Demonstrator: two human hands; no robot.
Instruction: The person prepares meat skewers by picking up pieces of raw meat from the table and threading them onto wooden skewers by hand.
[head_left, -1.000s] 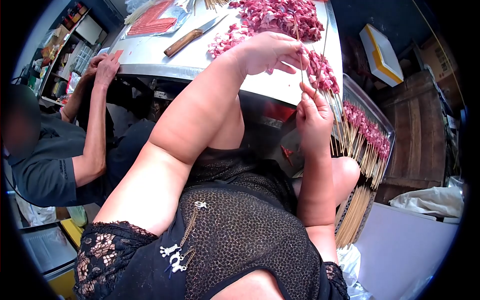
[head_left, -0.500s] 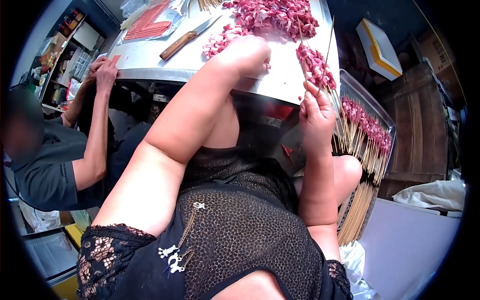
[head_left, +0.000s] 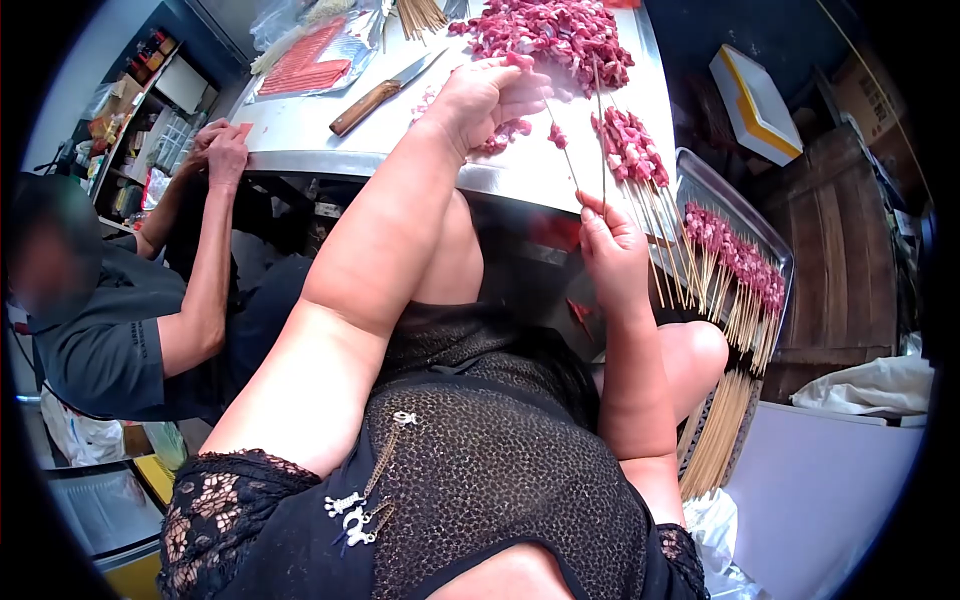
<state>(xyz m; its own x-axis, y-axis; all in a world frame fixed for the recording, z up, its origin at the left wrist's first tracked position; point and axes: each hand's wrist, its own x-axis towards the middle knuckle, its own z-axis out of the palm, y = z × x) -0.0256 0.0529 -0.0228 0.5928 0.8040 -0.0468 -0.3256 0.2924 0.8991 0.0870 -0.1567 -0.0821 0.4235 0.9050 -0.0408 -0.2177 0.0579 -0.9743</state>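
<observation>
My right hand (head_left: 612,248) pinches two thin wooden skewers (head_left: 571,168) that point up over the table edge. One of them carries a single piece of meat (head_left: 557,137) partway along; the other looks bare along most of its length. Up and to the left, my left hand (head_left: 478,105) is over the table, its lower fingers smeared by motion. A small pink piece of meat (head_left: 519,61) shows at its thumb and fingertip. Beyond it lies a heap of cut raw meat (head_left: 560,35). Several loaded meat skewers (head_left: 632,145) lie on the table just past my right hand.
A metal tray (head_left: 690,170) beside the table holds rows of finished skewers (head_left: 735,250). Bare sticks (head_left: 722,430) lie below it. On the table are a wooden-handled knife (head_left: 368,105) and a bag of reddish strips (head_left: 310,65). Another person (head_left: 110,320) works at the left.
My left hand has moved up and left from the near table edge, its fingers opening out. My right hand has dropped slightly left, carrying the sticks clear of the loaded skewers, which stay on the table.
</observation>
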